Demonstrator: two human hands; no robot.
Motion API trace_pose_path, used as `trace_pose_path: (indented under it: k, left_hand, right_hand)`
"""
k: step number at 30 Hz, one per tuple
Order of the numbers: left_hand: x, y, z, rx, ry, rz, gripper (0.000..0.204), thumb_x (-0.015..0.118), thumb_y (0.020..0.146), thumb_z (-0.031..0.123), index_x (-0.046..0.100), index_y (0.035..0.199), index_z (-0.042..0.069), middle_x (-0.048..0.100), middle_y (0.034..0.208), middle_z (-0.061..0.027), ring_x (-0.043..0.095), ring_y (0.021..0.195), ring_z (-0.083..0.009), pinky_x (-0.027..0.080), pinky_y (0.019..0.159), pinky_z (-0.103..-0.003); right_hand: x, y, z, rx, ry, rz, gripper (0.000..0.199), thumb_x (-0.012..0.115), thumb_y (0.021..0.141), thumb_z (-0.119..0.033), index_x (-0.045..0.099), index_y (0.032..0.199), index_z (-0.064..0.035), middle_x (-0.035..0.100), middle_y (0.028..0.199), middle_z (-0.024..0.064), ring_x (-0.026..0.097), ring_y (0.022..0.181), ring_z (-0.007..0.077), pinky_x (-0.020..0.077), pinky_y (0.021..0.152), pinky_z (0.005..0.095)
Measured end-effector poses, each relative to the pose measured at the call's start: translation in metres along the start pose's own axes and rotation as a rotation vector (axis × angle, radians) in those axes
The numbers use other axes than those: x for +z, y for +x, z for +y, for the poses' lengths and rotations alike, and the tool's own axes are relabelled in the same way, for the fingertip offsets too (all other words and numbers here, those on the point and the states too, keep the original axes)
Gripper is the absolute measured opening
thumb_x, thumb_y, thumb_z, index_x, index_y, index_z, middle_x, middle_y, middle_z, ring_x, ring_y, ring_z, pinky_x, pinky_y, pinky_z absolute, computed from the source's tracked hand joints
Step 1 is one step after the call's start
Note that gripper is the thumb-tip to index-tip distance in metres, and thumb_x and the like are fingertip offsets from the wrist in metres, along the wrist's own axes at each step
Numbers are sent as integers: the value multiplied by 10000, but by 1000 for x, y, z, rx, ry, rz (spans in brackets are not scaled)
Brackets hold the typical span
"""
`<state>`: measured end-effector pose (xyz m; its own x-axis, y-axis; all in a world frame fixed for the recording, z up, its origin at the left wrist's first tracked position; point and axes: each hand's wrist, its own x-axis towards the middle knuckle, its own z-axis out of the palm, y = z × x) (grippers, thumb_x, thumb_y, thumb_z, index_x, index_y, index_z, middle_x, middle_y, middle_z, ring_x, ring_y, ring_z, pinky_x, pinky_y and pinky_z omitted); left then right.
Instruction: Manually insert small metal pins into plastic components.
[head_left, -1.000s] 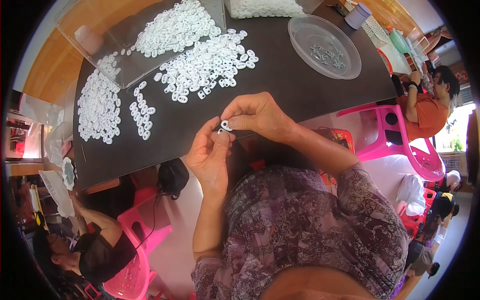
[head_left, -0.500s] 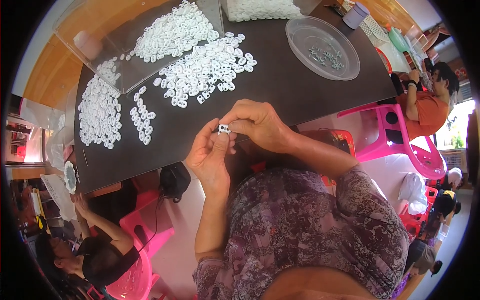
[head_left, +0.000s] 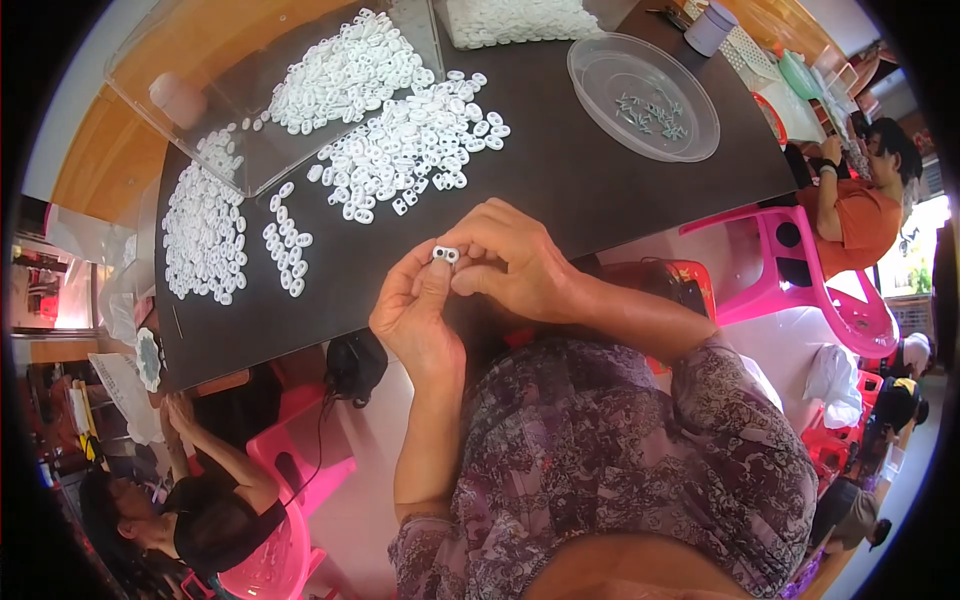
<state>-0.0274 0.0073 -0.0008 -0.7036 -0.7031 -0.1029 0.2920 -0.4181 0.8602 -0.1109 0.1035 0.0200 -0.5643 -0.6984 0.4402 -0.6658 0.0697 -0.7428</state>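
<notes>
Just off the table's front edge, my left hand [head_left: 418, 318] pinches a small white plastic piece [head_left: 446, 254] with two dark round holes, its thumb pressed on the near side. My right hand [head_left: 520, 262] is curled against the same piece, index finger bent to its far edge and thumb tucked below. The undersides of the fingers are hidden. Beyond my hands lies a heap of white two-holed pieces [head_left: 400, 145]. Left of it, a short cluster of oval pieces [head_left: 287, 245] lies beside a larger heap [head_left: 203, 240].
A clear plastic box [head_left: 250, 180] holds more white pieces. A round translucent lid [head_left: 600, 100] with small metal pins stands at the right of the dark table [head_left: 560, 190]. A white-filled bag [head_left: 520, 22] lies behind. Co-workers sit at both sides, near pink chairs [head_left: 780, 250].
The white piece has tilted in my fingers, and my right thumb has slid down off its face. The hands stay in nearly the same place, while the view has shifted slightly.
</notes>
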Motion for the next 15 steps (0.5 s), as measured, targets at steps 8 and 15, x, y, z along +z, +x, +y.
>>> trace_pose_path:
  k: [8,15]
  left_hand:
    - [9,-1,9,-105,-123,-11,160,565,828,-29,571,971,-97,630,860,-132,612,722,-152,506,647,-236]
    - [7,-5,9,-56,-21,-56,146,566,827,-22,583,958,-86,611,823,-87,562,657,-111,466,607,-221]
  right_hand:
    - [4,1,10,-285,-206,207,239,684,637,-58,605,860,-23,564,814,77,506,708,238,428,593,326]
    - [4,-5,17,-391,-257,197,218,689,615,-46,605,810,2,590,867,86,543,728,237,433,570,315]
